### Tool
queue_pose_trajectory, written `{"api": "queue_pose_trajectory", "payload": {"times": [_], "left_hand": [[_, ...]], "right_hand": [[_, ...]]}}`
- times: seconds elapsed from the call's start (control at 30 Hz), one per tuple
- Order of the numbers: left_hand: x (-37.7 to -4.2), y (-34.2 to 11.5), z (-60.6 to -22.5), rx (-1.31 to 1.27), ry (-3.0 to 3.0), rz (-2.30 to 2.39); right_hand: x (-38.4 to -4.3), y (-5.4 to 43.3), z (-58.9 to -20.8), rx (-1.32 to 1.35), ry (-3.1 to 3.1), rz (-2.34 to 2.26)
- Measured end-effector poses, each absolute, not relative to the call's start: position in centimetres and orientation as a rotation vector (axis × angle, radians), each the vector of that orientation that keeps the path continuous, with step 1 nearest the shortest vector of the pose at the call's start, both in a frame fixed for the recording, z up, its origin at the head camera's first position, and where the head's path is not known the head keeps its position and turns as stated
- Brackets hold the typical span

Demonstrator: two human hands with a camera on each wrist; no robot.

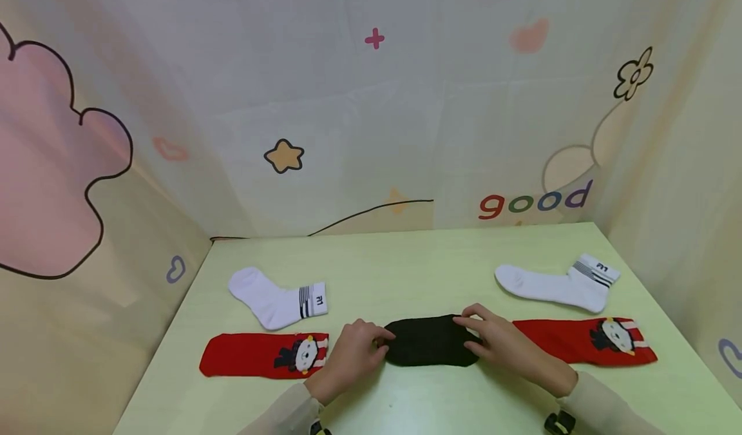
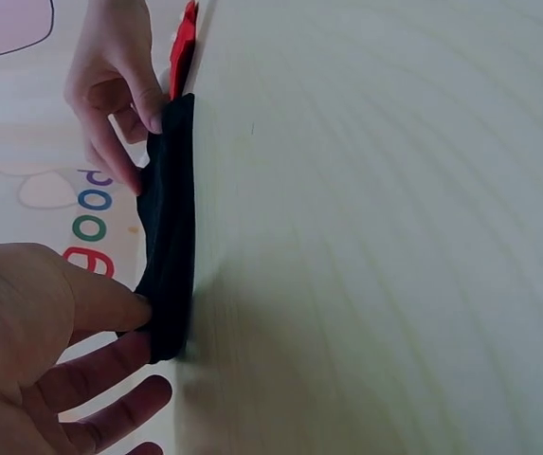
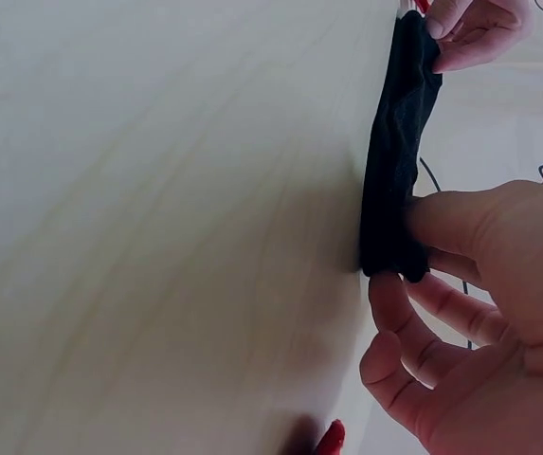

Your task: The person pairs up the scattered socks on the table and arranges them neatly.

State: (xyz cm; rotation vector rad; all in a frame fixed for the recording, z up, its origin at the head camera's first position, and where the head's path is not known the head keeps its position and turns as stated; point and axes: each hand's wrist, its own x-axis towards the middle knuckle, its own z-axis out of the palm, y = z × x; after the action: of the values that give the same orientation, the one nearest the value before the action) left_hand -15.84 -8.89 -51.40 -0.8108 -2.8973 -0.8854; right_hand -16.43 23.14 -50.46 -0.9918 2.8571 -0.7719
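Observation:
A flat black sock [image 1: 429,341] lies crosswise on the table near its front. My left hand [image 1: 356,351] pinches its left end between thumb and fingers. At the opposite end, my right hand [image 1: 504,345] holds it, thumb and fingers spread along the edge. The left wrist view has the left thumb [image 2: 110,301] on top of the black sock [image 2: 169,227]. In the right wrist view the right thumb [image 3: 451,220] presses the black sock [image 3: 394,152], with fingers curled at its end. Whether the sock is single or doubled I cannot tell.
Left of my hands lie a white striped sock [image 1: 278,298] and a red sock [image 1: 249,356] with a cartoon face. Matching ones lie to the right: a white sock [image 1: 545,285] and a red sock [image 1: 562,340]. A printed curtain [image 1: 371,113] hangs behind the table [image 1: 394,267].

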Motion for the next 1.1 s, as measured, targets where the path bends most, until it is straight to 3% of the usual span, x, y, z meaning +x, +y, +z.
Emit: {"api": "queue_pose_trajectory", "payload": {"times": [1.1], "left_hand": [[-15.38,-9.11,-50.61,-0.845,-2.883,-0.872]], "right_hand": [[-15.89,23.34,-49.57,-1.012,2.899,-0.763]]}}
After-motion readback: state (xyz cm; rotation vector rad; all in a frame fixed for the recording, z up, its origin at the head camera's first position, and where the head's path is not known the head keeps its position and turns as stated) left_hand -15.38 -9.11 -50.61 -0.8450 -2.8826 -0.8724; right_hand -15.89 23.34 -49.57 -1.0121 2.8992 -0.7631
